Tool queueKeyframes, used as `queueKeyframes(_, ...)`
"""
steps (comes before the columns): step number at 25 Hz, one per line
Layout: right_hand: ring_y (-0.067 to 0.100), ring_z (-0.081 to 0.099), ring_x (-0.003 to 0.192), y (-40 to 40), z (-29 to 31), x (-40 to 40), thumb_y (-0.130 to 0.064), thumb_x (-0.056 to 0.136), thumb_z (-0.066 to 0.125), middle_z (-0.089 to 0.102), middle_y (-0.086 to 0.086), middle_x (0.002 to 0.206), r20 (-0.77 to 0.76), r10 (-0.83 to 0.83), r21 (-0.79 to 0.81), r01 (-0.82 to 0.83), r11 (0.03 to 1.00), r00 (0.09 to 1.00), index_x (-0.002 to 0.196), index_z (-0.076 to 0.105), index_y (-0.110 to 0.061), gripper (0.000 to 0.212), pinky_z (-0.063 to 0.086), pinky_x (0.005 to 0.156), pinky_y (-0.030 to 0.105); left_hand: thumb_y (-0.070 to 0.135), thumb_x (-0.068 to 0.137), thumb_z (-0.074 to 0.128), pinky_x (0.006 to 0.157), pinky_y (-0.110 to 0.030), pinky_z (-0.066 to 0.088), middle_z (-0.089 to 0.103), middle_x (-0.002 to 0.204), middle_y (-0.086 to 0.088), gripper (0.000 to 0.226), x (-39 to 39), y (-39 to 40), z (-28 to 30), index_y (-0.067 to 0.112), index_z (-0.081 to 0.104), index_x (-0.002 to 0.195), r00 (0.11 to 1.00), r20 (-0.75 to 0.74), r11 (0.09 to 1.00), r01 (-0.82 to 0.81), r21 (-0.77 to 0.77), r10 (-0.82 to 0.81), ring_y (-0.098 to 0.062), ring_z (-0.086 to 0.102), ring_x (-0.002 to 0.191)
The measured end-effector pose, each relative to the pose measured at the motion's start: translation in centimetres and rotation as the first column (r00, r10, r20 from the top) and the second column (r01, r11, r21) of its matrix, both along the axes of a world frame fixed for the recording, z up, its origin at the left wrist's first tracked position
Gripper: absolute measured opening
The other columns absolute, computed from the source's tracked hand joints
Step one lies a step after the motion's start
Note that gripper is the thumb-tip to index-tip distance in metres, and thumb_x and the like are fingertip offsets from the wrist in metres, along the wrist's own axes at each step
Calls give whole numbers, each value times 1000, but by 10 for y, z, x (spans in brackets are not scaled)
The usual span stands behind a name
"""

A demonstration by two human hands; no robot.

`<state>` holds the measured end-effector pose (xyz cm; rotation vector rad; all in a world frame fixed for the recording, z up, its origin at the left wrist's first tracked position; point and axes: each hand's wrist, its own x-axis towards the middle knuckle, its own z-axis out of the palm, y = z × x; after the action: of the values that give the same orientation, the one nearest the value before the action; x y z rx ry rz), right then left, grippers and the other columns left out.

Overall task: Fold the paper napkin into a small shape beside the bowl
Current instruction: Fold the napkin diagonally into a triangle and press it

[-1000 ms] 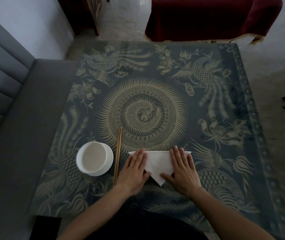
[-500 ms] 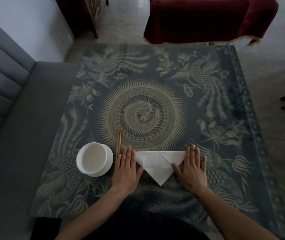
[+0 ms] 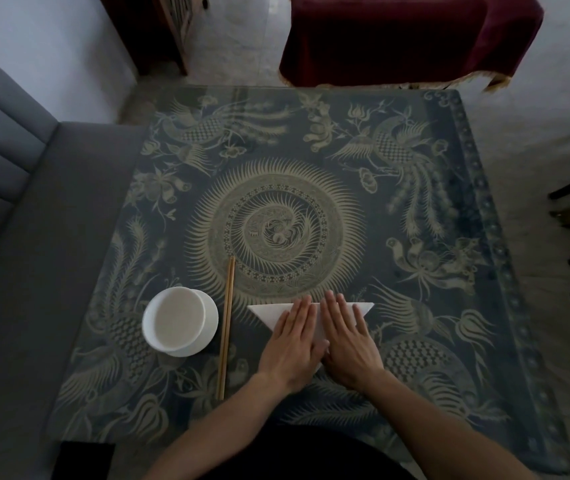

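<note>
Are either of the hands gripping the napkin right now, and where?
Neither grips it. The left hand and right hand press flat on the middle of the napkin.

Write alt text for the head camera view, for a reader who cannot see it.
Both hands, left hand and right hand, press flat, side by side, on a white paper napkin folded into a triangle pointing toward the person. To its left on the patterned table lie chopsticks, then a white bowl.
</note>
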<state>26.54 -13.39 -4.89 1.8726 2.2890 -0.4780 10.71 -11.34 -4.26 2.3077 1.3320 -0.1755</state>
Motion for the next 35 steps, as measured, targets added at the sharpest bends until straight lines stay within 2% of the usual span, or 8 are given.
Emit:
queueKeyframes(6,24,-28,142,2,-8,-3,-49,95,25,-28,9,156,-21,-17,-50,16,999,1000,145,-25,-13,79,-11,115,46,67,91,-9,120,-36,-12,-28,158,-4,81,-5,4,-8,13,-18,151,1000,-2,998,10,-56,-10,-11,-31,143)
queueKeyframes(11,25,-20,145,1,-12,1,-67,92,24,-22,7,158,-10,-66,-33,65,997,998,151,-13,-14,88,-7,117,50,60,96,-3,120,-39,-11,-27,160,-3,75,-16,7,-17,13,-16,153,995,-67,998,69,-4,-69,-14,-27,145)
queueKeyframes(15,23,-15,147,2,-13,24,-81,85,22,-9,5,162,-3,-211,5,211,977,977,154,-1,-16,97,-4,118,51,60,98,0,120,-42,-5,-16,163,-4,74,-40,9,-21,13,-6,155,996,-84,996,-29,84,36,-19,-18,149)
queueKeyframes(21,18,-17,146,-1,-18,46,-70,94,10,-9,1,162,57,-354,47,352,935,933,154,-5,-16,82,-6,117,55,54,102,14,119,-50,10,4,164,-10,70,-68,12,-22,9,11,156,974,-162,979,-133,156,158,-26,4,151)
queueKeyframes(26,19,-23,144,1,-12,36,-63,95,10,-17,3,160,3,-451,38,450,892,893,152,-10,-13,79,-11,116,53,56,100,16,120,-48,4,-3,164,-11,75,-65,12,-17,7,6,155,960,-176,964,-187,187,220,-24,-4,151)
queueKeyframes(28,23,-18,146,-1,-4,24,-58,97,17,-14,9,160,-29,-347,61,348,935,937,152,-7,-9,78,-6,117,52,54,101,19,120,-46,2,-5,164,-11,74,-58,9,-14,6,2,155,978,-106,971,-157,182,178,-23,-7,151)
queueKeyframes(32,28,9,148,-23,-5,-3,-47,97,33,11,15,160,-77,46,112,-38,993,996,151,18,-2,72,12,114,51,53,103,19,119,-41,2,-5,164,-9,72,-37,-10,-15,6,4,155,998,-11,986,55,156,-54,-23,-3,151)
queueKeyframes(35,29,16,146,-36,-11,-2,-49,97,35,17,13,159,-57,83,50,-81,995,995,150,24,-4,71,15,113,50,54,103,21,118,-42,9,4,164,-10,71,-38,-25,-21,7,14,155,992,-58,984,115,133,-108,-23,3,151)
